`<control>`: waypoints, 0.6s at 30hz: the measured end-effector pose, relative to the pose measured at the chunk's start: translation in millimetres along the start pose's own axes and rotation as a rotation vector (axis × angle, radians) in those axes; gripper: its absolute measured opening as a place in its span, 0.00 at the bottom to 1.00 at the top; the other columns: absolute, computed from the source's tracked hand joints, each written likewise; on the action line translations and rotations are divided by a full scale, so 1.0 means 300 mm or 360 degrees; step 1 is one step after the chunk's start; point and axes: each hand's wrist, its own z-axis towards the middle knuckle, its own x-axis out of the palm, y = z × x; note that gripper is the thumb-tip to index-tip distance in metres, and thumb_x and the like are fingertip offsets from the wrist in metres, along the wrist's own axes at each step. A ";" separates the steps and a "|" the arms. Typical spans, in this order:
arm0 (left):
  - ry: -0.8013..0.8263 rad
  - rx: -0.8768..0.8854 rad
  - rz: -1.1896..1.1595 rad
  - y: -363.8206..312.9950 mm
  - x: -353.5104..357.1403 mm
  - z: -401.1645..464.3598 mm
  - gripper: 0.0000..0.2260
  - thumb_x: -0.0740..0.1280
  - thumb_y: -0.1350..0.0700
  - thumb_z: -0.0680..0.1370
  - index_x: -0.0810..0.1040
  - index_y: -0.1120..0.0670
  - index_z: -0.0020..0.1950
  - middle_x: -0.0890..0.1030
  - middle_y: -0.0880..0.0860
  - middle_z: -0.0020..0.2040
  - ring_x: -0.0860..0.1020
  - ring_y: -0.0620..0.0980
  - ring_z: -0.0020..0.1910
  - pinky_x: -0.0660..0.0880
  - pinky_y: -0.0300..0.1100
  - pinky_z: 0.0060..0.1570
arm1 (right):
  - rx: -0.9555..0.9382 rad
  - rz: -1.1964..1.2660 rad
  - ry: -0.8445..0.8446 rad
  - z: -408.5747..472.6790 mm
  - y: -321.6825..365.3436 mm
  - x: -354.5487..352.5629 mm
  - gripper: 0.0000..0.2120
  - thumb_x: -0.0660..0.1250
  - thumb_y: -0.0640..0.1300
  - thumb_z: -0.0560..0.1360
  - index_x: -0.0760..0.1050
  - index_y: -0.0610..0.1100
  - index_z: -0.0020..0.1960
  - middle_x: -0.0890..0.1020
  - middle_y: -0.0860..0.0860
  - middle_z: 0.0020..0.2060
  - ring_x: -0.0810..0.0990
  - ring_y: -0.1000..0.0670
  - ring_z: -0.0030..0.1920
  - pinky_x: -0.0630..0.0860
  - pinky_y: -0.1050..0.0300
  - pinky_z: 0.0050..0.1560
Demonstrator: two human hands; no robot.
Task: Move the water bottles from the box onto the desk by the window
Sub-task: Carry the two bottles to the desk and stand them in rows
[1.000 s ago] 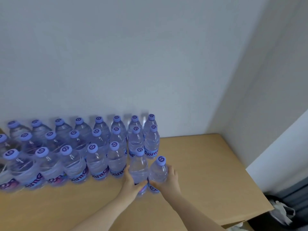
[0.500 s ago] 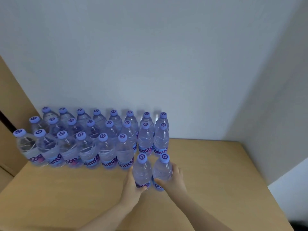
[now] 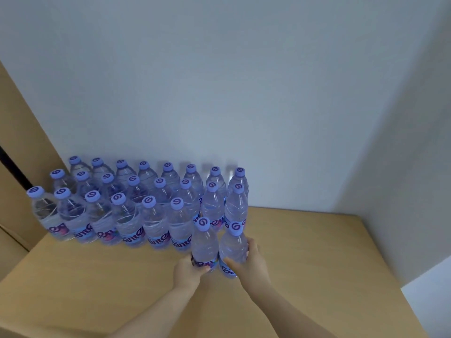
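My left hand [image 3: 188, 270] is curled around the lower part of one water bottle [image 3: 204, 245], thumb across the label near its base. My right hand [image 3: 251, 261] wraps the bottle beside it [image 3: 233, 248], thumb lying over the front of the label and fingers round the far side. Both hands are closed on their bottles, not loose. The two bottles stand upright, side by side and touching or nearly so, on the wooden desk [image 3: 305, 252]. I cannot tell whether their bases are fully down on the surface or just above it.

They sit at the right end of the front row of the standing bottles [image 3: 131, 215], just in front of the two rightmost bottles of the middle row. That group stands in three rows against the pale wall [image 3: 219, 81], all with purple caps. The wall on the right [image 3: 402, 167] closes the corner; a tan panel [image 3: 14, 167] rises at the far left.

Compared with half a second ago, my grip is the same on both bottles, and the pair keeps its place at the end of the row. The view has shifted a little, so the whole group sits slightly more to the right and the left-hand panel shows more.
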 end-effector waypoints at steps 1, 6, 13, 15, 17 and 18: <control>-0.0020 -0.0008 -0.0021 -0.004 0.007 0.006 0.13 0.75 0.65 0.68 0.78 0.57 0.49 0.82 0.57 0.45 0.79 0.56 0.49 0.69 0.40 0.45 | 0.0003 0.0008 -0.0005 0.007 0.004 0.000 0.29 0.75 0.47 0.68 0.66 0.53 0.65 0.73 0.54 0.59 0.77 0.53 0.54 0.75 0.60 0.46; -0.0031 -0.0168 -0.0208 -0.018 0.037 0.055 0.11 0.74 0.66 0.70 0.79 0.61 0.50 0.82 0.58 0.46 0.79 0.56 0.49 0.69 0.41 0.47 | 0.0014 0.0047 -0.0027 0.043 0.023 0.008 0.28 0.74 0.47 0.70 0.65 0.52 0.65 0.71 0.54 0.60 0.76 0.56 0.52 0.72 0.66 0.41; -0.0078 -0.0236 -0.0378 -0.034 0.065 0.137 0.08 0.71 0.65 0.73 0.78 0.60 0.51 0.81 0.57 0.51 0.77 0.54 0.51 0.69 0.44 0.52 | 0.0062 0.0076 -0.0082 0.113 0.051 0.021 0.29 0.74 0.46 0.70 0.66 0.50 0.67 0.71 0.53 0.58 0.74 0.59 0.50 0.72 0.68 0.36; -0.0127 -0.0224 -0.0368 -0.048 0.074 0.140 0.05 0.71 0.65 0.73 0.77 0.60 0.47 0.80 0.58 0.49 0.75 0.53 0.48 0.67 0.42 0.50 | 0.0073 0.0095 -0.0092 0.133 0.060 0.022 0.29 0.74 0.46 0.70 0.66 0.49 0.67 0.71 0.54 0.58 0.73 0.61 0.49 0.72 0.68 0.36; -0.0181 -0.0233 -0.0358 -0.048 0.085 0.139 0.05 0.71 0.64 0.73 0.78 0.61 0.47 0.80 0.59 0.50 0.76 0.55 0.49 0.67 0.42 0.49 | 0.0078 0.0106 -0.0107 0.151 0.066 0.022 0.29 0.74 0.45 0.70 0.66 0.50 0.68 0.70 0.54 0.58 0.73 0.60 0.50 0.72 0.68 0.36; -0.0208 -0.0241 -0.0365 -0.048 0.090 0.139 0.07 0.71 0.64 0.73 0.79 0.63 0.50 0.81 0.60 0.51 0.77 0.57 0.51 0.67 0.42 0.49 | 0.0082 0.0108 -0.0113 0.157 0.069 0.022 0.29 0.74 0.45 0.70 0.65 0.50 0.68 0.71 0.54 0.58 0.73 0.60 0.49 0.72 0.68 0.36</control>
